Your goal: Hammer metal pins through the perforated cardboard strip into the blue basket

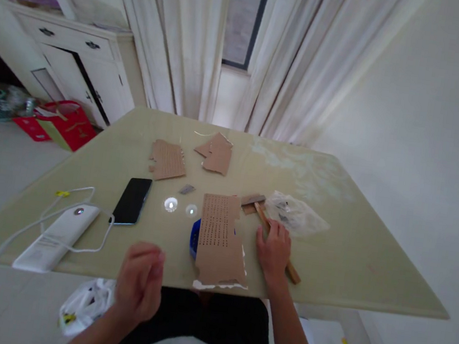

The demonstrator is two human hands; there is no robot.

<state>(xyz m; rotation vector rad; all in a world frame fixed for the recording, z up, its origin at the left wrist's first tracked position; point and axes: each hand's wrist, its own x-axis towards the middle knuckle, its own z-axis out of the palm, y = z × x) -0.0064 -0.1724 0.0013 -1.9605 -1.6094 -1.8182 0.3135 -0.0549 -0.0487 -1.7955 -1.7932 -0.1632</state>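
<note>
- Fingers (147, 256) of the left hand (138, 284) curl loosely inward, raised just off the near table edge. The hand is blurred, so I cannot tell whether it holds anything.
- At nine o'clock from that hand, one white power bank (56, 236) lies on the table (349, 255), with one white cable (62, 193) looping round it.
- At seven o'clock, down on the floor, sits one white plastic bag (85, 302).
- At eleven o'clock lies one dark phone (132, 200), screen up.
- At one o'clock is the perforated cardboard sheet (220, 238), its near end hanging slightly over the table edge. It hides most of one blue object (194, 239).
- Farther off, at eleven and twelve o'clock from that sheet, lie two more lots of plain cardboard (167, 159), well apart from it.
- At three o'clock from the sheet, the right hand (274, 251) rests palm down with fingers spread, lying on one wooden stick (293, 273) but not closed round it.
- That stick runs from eleven to five o'clock beneath the hand.
- At one o'clock from the right hand lies one clear plastic bag (298, 214), just beside the stick's far end.
</note>
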